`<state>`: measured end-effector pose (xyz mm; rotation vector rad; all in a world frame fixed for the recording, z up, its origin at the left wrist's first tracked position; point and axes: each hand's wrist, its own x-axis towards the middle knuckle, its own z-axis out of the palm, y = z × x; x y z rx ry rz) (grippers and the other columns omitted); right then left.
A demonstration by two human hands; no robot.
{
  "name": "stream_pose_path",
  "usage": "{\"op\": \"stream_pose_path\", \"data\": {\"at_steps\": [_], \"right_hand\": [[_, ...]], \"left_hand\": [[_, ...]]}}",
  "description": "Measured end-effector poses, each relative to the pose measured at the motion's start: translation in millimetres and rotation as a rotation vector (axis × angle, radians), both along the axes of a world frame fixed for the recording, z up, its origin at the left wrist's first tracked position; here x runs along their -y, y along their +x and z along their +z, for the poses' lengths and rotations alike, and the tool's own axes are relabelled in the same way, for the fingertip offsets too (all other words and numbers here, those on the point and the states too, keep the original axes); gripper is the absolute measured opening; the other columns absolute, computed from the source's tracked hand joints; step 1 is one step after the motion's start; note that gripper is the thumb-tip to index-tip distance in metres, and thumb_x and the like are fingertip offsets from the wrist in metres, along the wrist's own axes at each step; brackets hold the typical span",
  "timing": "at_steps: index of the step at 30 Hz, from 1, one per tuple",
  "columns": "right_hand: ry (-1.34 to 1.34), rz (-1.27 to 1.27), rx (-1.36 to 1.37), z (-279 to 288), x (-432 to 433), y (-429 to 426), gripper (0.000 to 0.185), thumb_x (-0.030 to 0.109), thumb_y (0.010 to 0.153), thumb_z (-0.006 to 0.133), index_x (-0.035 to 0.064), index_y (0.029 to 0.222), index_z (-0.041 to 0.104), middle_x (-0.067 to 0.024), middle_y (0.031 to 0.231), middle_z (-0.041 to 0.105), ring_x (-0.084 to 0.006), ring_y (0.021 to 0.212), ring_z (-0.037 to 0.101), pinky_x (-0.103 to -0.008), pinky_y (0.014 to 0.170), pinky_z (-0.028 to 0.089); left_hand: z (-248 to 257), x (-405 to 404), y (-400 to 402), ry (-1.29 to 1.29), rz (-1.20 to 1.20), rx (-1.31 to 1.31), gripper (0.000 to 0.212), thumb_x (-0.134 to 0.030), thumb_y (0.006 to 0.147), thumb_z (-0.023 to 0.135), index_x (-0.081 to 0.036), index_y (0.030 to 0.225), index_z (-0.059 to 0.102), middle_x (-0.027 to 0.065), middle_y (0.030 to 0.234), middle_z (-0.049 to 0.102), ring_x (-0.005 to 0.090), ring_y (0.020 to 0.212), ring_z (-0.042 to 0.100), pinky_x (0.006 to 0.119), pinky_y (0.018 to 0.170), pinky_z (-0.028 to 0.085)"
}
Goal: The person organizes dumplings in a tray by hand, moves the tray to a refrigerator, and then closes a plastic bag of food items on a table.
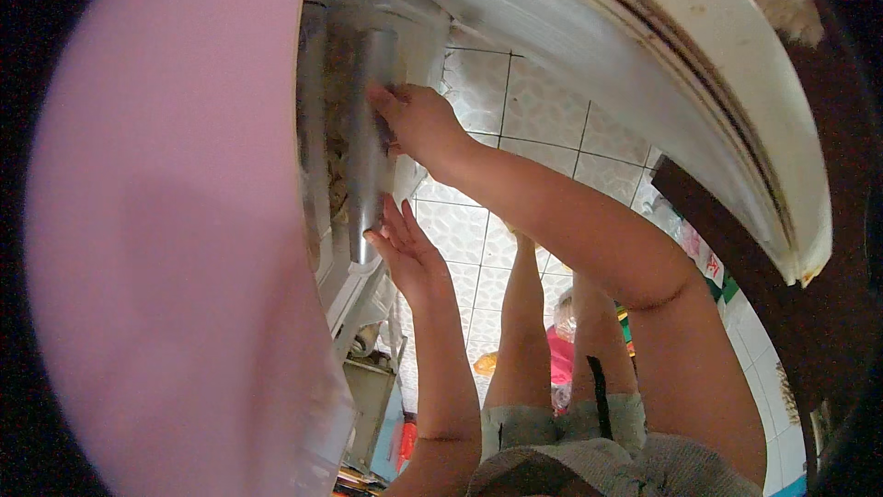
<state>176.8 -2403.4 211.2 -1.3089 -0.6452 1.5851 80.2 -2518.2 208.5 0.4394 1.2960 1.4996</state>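
A long, smooth, grey-silver panel with a rounded face [369, 152], perhaps a refrigerator drawer front or shelf edge, runs up and down the picture within an appliance compartment. My right hand [414, 121] grips its side edge, the thumb on the face and the fingers partly hidden. Nearer my body, my left hand [410, 255] is by the panel's lower end, palm turned up and fingers spread. Its thumb tip meets or overlaps the panel's edge; firm contact cannot be told. The compartment's contents behind the panel are dim and blurred.
An open white appliance door with a dark-lined gasket [731, 104] curves across the upper right. A large pink panel [165, 221] fills the left. Patterned floor tiles [545, 104] lie below. A shelf unit [365, 393] stands lower left; a pink item [560, 355] and bags lie near the legs.
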Motion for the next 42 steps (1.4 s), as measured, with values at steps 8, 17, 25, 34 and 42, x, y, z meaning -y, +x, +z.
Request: {"op": "stream_pose_path", "data": {"at_steps": [8,17,25,34,42], "right_hand": [[0.069,-0.028,0.081,-3,3,-3,0.039,0.032,0.080,0.045,-0.0050,0.091,0.052,-0.0111,0.070,0.056,-0.0150,0.054,0.054,-0.0250,0.050,0.047],[0.278,-0.084,0.832,-34,5,11,0.029,0.027,0.080,0.043,0.0012,0.091,0.048,-0.0094,0.086,0.049,-0.0161,0.069,0.053,-0.0285,0.062,0.044],[-0.322,-1.011,-0.013,-45,-82,-9,0.035,0.031,0.079,0.043,0.0059,0.102,0.037,-0.0076,0.109,0.034,-0.0183,0.099,0.033,-0.0317,0.086,0.025],[-0.210,-0.822,-0.358,-54,-98,-11,0.035,0.021,0.080,0.042,0.0045,0.111,0.035,-0.0098,0.105,0.038,-0.0189,0.097,0.037,-0.0305,0.083,0.029],[-0.081,-0.405,-0.120,7,-18,-29,0.034,0.013,0.081,0.042,0.0031,0.114,0.038,-0.0115,0.100,0.041,-0.0186,0.092,0.041,-0.0285,0.079,0.034]], "left_hand": [[-11,-4,-4,0.032,0.026,-0.027,0.052,-0.041,0.081,0.032,0.002,0.110,0.028,0.0150,0.120,0.032,0.0181,0.114,0.031,0.032,0.100,0.023],[-4,-9,-3,0.002,0.022,-0.027,0.052,-0.041,0.080,0.037,0.001,0.110,0.029,0.0150,0.121,0.030,0.0185,0.115,0.029,0.032,0.099,0.024],[-8,-7,-5,-0.147,0.036,-0.004,0.051,-0.037,0.081,0.036,0.000,0.115,0.026,0.0129,0.116,0.038,0.0187,0.114,0.031,0.032,0.098,0.026],[-18,-23,-21,-0.057,0.122,0.077,0.032,-0.032,0.082,0.039,-0.002,0.092,0.046,0.0080,0.106,0.048,0.0167,0.108,0.039,0.034,0.098,0.024],[-11,-27,-34,-0.043,0.058,0.060,0.043,-0.033,0.083,0.037,0.000,0.111,0.036,0.0104,0.114,0.041,0.0176,0.107,0.039,0.032,0.096,0.027]]}}
